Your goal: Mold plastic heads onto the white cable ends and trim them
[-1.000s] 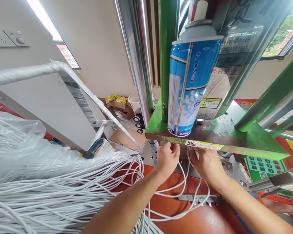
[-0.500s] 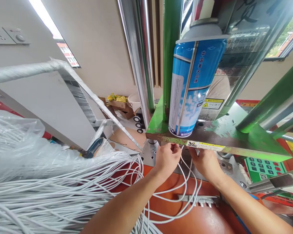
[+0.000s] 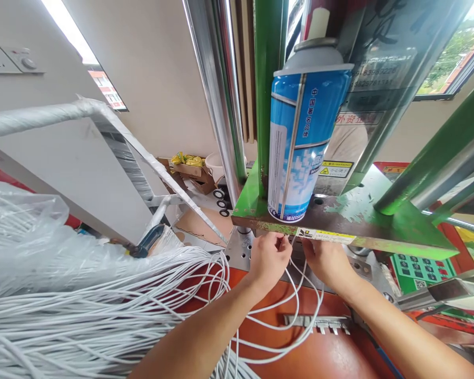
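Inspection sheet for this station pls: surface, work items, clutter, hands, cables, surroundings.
Surface: orange bench, partly covered by cables and arms.
Work items: white cables looping up to the hands, below a green plate with chipped paint.
Clutter: spray can upright at the plate's front edge; metal strip on the bench.
Hands: left hand, fingers curled; right hand, fingertips partly hidden. Both at the plate's front edge; grips unclear.
Cables: big loose pile at left, reaching the bench.
Surroundings: wrapped frame left, cardboard box behind, keypad right.
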A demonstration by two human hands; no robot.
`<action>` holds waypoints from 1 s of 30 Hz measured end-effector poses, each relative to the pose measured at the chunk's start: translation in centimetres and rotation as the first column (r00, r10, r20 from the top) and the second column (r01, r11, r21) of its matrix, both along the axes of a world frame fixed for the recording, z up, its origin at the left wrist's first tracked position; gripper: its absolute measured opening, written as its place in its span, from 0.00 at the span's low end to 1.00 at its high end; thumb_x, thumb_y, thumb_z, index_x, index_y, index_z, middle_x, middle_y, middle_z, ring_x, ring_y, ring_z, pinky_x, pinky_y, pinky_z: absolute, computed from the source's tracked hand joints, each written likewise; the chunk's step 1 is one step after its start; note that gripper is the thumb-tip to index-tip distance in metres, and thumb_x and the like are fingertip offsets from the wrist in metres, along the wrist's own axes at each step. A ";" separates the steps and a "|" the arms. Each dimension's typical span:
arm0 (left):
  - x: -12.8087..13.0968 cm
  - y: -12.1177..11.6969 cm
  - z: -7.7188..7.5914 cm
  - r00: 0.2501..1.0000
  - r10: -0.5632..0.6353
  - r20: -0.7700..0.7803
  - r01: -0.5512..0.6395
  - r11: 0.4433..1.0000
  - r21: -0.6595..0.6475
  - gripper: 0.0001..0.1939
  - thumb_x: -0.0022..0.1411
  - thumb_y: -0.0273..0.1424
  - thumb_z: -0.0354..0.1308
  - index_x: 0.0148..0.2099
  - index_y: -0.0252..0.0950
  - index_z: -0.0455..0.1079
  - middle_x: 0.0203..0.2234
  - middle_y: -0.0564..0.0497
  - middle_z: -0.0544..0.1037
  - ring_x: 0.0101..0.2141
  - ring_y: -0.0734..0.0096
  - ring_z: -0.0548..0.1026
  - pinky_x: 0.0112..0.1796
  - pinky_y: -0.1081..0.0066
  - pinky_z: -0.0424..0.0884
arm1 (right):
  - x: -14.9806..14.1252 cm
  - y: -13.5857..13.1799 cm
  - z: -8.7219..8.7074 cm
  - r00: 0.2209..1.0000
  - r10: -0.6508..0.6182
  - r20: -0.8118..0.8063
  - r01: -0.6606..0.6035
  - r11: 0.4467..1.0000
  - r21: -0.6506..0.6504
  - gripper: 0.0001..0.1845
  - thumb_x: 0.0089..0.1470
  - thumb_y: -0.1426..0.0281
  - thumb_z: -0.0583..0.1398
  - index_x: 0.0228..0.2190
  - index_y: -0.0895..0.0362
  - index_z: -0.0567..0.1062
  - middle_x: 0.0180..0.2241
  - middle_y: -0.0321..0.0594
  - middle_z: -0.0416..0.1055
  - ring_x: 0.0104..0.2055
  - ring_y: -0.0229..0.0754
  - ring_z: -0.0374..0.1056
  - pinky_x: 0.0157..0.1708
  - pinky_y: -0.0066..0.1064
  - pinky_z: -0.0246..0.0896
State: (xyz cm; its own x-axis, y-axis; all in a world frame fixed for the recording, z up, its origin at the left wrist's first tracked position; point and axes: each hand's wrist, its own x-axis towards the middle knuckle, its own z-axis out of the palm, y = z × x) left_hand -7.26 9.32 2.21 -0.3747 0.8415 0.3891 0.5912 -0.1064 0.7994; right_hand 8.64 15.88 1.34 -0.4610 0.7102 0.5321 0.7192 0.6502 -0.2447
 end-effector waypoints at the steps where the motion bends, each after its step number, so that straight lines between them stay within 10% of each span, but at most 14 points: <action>1: 0.1 -0.1 0.2 0.999 0.004 -0.034 -0.004 1.000 0.010 0.13 0.62 0.26 0.59 0.24 0.38 0.68 0.18 0.51 0.77 0.20 0.71 0.72 0.26 0.71 0.61 | -0.1 -0.3 0.2 0.999 0.021 0.031 -0.021 1.000 -0.004 0.17 0.65 0.68 0.52 0.34 0.58 0.80 0.33 0.52 0.80 0.35 0.51 0.74 0.37 0.38 0.64; 12: -0.6 -0.1 0.4 0.893 -0.136 0.428 0.129 0.991 0.045 0.20 0.70 0.33 0.54 0.23 0.39 0.69 0.18 0.51 0.77 0.18 0.69 0.76 0.21 0.73 0.67 | -1.0 0.3 0.0 0.996 0.080 0.050 -0.079 0.997 -0.025 0.19 0.68 0.65 0.50 0.40 0.59 0.79 0.35 0.52 0.80 0.37 0.53 0.74 0.41 0.41 0.65; 21: 0.0 -0.3 0.3 0.992 0.024 -0.121 -0.034 0.996 -0.077 0.09 0.62 0.26 0.59 0.29 0.39 0.71 0.24 0.50 0.82 0.26 0.65 0.79 0.31 0.68 0.68 | -0.8 0.1 -0.1 0.981 0.135 0.143 -0.127 0.990 -0.062 0.17 0.67 0.68 0.51 0.41 0.57 0.80 0.38 0.50 0.82 0.38 0.52 0.76 0.38 0.38 0.64; 30: -0.2 -1.2 0.3 0.803 0.074 -0.592 -0.054 0.997 0.052 0.07 0.72 0.30 0.55 0.42 0.39 0.75 0.32 0.45 0.82 0.33 0.57 0.81 0.35 0.62 0.71 | -0.5 -0.7 1.3 0.969 0.094 0.229 -0.090 0.996 -0.025 0.19 0.69 0.69 0.50 0.40 0.61 0.81 0.38 0.55 0.81 0.36 0.53 0.74 0.37 0.40 0.60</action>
State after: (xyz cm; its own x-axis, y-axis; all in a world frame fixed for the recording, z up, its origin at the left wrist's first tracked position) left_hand -7.46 8.16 2.48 -0.1146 0.8075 0.5786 0.9552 -0.0705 0.2876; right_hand 8.12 15.18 2.60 -0.6334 0.6660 0.3941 0.6947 0.7137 -0.0896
